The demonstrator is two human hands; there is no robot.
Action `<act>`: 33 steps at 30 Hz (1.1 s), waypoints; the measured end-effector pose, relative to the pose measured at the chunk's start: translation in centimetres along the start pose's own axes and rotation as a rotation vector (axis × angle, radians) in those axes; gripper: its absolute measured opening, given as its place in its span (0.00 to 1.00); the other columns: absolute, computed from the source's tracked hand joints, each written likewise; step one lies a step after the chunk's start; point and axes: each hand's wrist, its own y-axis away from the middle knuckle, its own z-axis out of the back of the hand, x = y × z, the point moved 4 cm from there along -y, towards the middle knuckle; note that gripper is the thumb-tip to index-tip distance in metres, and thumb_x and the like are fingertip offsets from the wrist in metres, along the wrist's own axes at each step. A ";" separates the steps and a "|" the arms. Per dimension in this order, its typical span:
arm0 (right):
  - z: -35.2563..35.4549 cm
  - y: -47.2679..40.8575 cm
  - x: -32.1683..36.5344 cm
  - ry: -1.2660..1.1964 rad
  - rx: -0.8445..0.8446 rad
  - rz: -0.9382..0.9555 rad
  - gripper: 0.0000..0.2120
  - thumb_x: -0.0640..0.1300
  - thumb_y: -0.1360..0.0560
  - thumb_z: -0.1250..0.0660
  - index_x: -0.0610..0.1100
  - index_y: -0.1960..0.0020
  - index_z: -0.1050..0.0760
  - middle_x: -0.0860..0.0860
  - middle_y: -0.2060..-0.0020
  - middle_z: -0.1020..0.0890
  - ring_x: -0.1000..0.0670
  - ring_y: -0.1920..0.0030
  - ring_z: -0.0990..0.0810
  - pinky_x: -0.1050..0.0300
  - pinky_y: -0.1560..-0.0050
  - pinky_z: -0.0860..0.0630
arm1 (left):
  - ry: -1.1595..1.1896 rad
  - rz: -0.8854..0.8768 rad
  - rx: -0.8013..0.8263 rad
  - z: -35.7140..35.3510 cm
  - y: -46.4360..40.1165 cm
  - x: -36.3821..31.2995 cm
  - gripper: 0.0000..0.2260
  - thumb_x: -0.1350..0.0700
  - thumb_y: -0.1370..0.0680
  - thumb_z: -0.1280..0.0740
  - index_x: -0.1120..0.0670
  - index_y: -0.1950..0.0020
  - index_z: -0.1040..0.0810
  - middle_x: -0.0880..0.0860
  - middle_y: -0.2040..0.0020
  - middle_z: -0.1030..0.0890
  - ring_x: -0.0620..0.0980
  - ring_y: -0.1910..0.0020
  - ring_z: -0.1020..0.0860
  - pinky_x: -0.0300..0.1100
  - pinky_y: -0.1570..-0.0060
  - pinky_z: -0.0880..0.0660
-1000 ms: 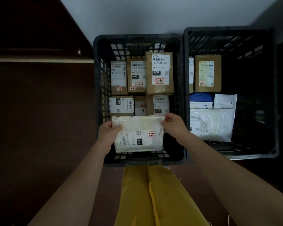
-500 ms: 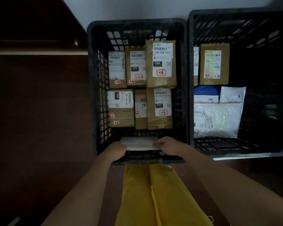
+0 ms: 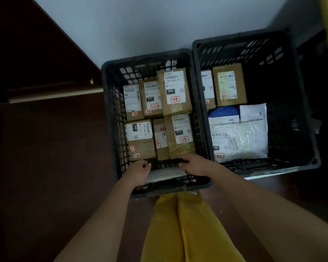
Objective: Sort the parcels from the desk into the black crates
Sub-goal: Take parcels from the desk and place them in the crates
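Left hand (image 3: 139, 172) and right hand (image 3: 194, 164), fingers curled, grip opposite ends of the white parcel (image 3: 165, 174) inside the left crate (image 3: 110, 118), against its near wall.

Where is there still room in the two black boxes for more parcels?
The right crate has bare floor along its right wall, beside the white bags. The left crate is crowded: brown boxes fill it, and the white parcel between both hands takes the near strip.

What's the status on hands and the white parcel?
Left hand and right hand both down inside left crate, gripping white parcel at its ends. Parcel low at near wall, in front of brown boxes. Nothing blocking.
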 end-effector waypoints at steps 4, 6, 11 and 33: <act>1.0 4.0 1.6 -0.023 -0.167 0.162 0.33 0.48 0.18 0.37 0.53 0.20 0.51 0.48 0.22 0.42 0.47 0.23 0.41 0.60 0.31 0.38 | -0.034 -0.190 -0.061 1.4 3.0 -2.8 0.18 0.53 0.15 0.44 0.57 0.26 0.34 0.50 0.31 0.31 0.53 0.33 0.31 0.37 0.41 0.35; 1.2 6.1 2.0 0.033 -0.294 0.223 0.38 0.50 0.20 0.34 0.55 0.20 0.54 0.49 0.20 0.48 0.46 0.21 0.49 0.50 0.23 0.44 | -0.101 -0.285 -0.100 1.9 4.4 -4.3 0.22 0.54 0.16 0.43 0.57 0.22 0.41 0.56 0.24 0.37 0.54 0.28 0.36 0.38 0.34 0.38; 1.6 12.4 1.6 0.216 -0.580 0.134 0.43 0.55 0.22 0.34 0.64 0.22 0.63 0.53 0.21 0.63 0.43 0.21 0.64 0.36 0.25 0.60 | -0.381 -0.369 -0.255 2.8 8.7 -8.3 0.33 0.43 0.17 0.45 0.48 0.20 0.60 0.54 0.19 0.57 0.57 0.21 0.54 0.57 0.24 0.50; 11.8 39.3 -21.8 0.065 -1.114 -0.189 0.40 0.60 0.20 0.40 0.62 0.22 0.66 0.49 0.21 0.65 0.39 0.22 0.66 0.30 0.27 0.61 | -0.896 -0.849 -0.408 -15.2 25.4 -40.2 0.30 0.41 0.17 0.47 0.44 0.20 0.60 0.51 0.20 0.64 0.60 0.21 0.59 0.64 0.26 0.52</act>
